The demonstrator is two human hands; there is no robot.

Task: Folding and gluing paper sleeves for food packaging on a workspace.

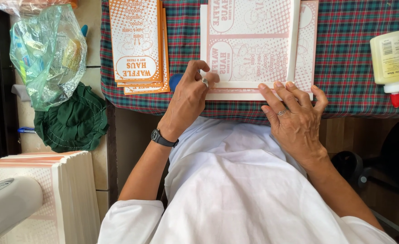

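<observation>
Pink printed sheet (254,49): it lay flat on the plaid tablecloth (349,54), straight ahead of you, with its near edge turned up into a narrow folded strip (240,85).
Left hand (188,97): your fingers were curled over the strip's left end, thumb and fingertips pinching it down, a ring and a dark wristwatch (163,138) showing.
Right hand (296,115): it lay spread and flat, fingertips pressing the strip's right part against the sheet, not clasping anything.
Doing the fold well: judging by the strip, you did best to keep its width even from left to right and to press outward from the middle, so the crease ran straight with the printed border.
Near edge: the sheet's fold sat close to the table's near edge, just beyond your white garment (235,180), so there was little room to draw it toward you.
Left room: a stack of orange printed bags (138,43) lay just beside the sheet, narrowing any slide to the left.
Right room: bare cloth ran well out to a white glue bottle (391,58) with a red tip, lying far right.
Off the table, left: a clear plastic bag (48,54), a green cloth (73,119) and a tall pile of sheets (70,194) stood apart from your work.
</observation>
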